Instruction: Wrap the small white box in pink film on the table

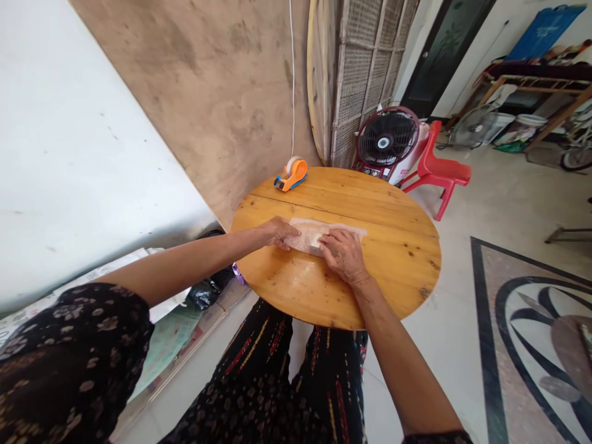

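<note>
A strip of translucent wrap that looks like bubble wrap (303,229) lies across the middle of the round wooden table (296,290). At its left end, my left hand (279,233) grips the edge between thumb and fingers. My right hand (343,253) is closed over the right part, its fingers bent and its fingertips on the wrap. Between the two hands a small whitish patch (316,239) shows; whether it is an object inside or a fold I cannot tell. Behind the wrap, near the far rim, stands an orange tape dispenser (294,174) with a roll of tape.
A brown board (208,92) leans beyond the table's left side. Past the far right edge are a dark round fan (387,137) and a red plastic chair (444,163). Bags and flat cardboard (185,345) lie on the floor at the left.
</note>
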